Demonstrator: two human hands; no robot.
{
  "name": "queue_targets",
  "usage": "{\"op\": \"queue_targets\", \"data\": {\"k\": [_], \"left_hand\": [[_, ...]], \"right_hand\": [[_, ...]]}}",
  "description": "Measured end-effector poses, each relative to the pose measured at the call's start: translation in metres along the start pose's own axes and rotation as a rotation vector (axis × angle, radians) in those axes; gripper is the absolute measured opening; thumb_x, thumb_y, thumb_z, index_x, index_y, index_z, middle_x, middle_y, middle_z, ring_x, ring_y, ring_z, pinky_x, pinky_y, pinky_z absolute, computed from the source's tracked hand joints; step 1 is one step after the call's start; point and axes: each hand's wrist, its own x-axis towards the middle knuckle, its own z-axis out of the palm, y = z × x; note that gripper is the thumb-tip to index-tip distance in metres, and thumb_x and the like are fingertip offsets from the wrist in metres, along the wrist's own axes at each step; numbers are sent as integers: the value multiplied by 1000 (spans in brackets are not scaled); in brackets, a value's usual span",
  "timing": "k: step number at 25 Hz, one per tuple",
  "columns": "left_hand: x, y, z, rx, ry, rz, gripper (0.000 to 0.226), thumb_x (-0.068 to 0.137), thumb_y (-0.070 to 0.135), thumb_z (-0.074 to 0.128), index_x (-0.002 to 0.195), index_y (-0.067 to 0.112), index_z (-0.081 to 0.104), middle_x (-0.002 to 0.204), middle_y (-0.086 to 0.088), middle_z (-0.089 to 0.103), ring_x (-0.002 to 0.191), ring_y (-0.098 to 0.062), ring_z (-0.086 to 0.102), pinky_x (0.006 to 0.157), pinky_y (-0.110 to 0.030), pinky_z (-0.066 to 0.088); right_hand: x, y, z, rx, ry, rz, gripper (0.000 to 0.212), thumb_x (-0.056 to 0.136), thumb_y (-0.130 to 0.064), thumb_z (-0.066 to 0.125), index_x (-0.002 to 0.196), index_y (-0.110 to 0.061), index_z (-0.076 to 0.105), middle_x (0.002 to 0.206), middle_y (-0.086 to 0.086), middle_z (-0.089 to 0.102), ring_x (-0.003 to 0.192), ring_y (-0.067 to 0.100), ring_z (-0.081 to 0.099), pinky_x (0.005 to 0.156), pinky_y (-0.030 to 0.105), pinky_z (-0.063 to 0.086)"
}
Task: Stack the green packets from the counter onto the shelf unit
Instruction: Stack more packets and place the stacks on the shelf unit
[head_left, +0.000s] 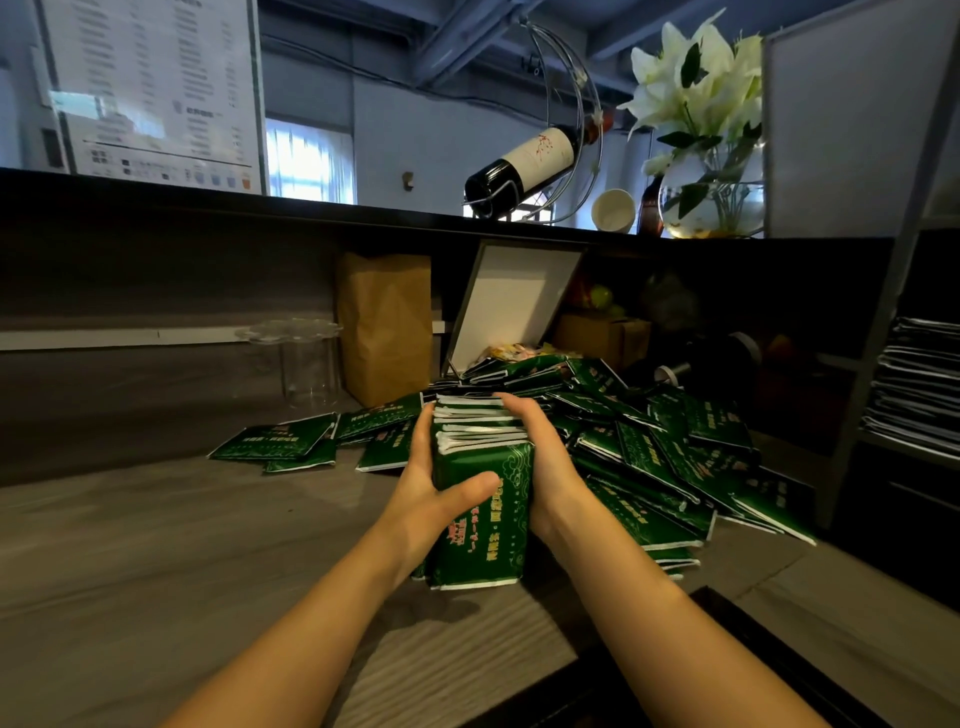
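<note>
Packets between left hand, right hand (two-sided grip)

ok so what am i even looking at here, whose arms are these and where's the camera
There is no machine here. These are a person's two bare arms, filmed by one wide-angle camera worn on their head, looking forward and down. The left hand and right hand grip a bundle of green packets from either side, over a grey counter. Behind it and to the right lies a loose pile of packets. A brown paper bag stands at the back, and a shelf unit is at the far right.
</note>
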Motion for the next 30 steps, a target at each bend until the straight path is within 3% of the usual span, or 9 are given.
{"op": "queue_targets", "data": {"k": [3,6,10,13,15,18,21,26,30], "left_hand": [[-6,-1,7,-27,30,27,109,43,43,76,139,40,26,126,1,59,108,-11,63,77,-21,55],[-4,-3,9,-139,226,48,109,32,68,79,128,29,47,120,-7,63,100,-16,66,71,-21,56],[-1,-4,7,-146,322,66,133,27,89,64,135,12,46,119,-7,63,91,-3,67,66,-14,52],[2,-7,9,-116,327,42,135,27,95,56,137,17,46,129,-8,57,111,-15,60,89,-30,51],[2,-6,7,-107,330,65,133,29,94,58,137,17,45,129,-6,58,117,-19,57,97,-36,48],[-3,-3,4,-46,211,124,136,30,87,67,144,23,32,131,5,56,118,-8,56,90,-21,51],[-7,-2,5,103,96,172,139,29,85,69,145,32,17,136,17,45,125,7,45,98,-14,42],[-2,0,-8,250,109,142,110,55,67,66,147,32,15,144,4,40,132,-11,41,111,-40,35],[1,6,-13,325,148,117,100,64,59,61,148,23,21,147,1,31,130,-9,37,108,-31,34]], "right_hand": [[2,2,2,114,74,-63,36,94,-38,41,99,-9,62,88,12,67,80,25,64,72,34,52],[1,4,5,161,139,-56,45,95,-47,36,101,-12,63,79,9,69,72,23,65,64,30,51],[-3,5,4,184,157,-17,58,94,-58,32,115,-13,61,98,13,68,84,26,64,70,33,51],[1,8,4,189,207,12,56,94,-58,30,112,-13,60,95,12,68,83,25,64,69,33,51],[9,9,9,150,265,27,61,95,-58,29,115,-10,60,105,16,68,92,29,65,79,37,53],[25,16,13,72,357,21,68,89,-63,30,116,-9,62,110,16,68,101,33,65,93,46,51],[43,22,9,62,413,21,66,84,-64,33,110,-12,66,106,14,70,98,33,66,95,48,50],[33,16,2,34,263,36,69,94,-61,25,114,-7,64,113,18,67,100,32,64,92,43,50],[0,2,-16,-38,-57,25,74,85,-72,25,117,-17,63,116,13,67,108,29,62,99,44,45]]}}
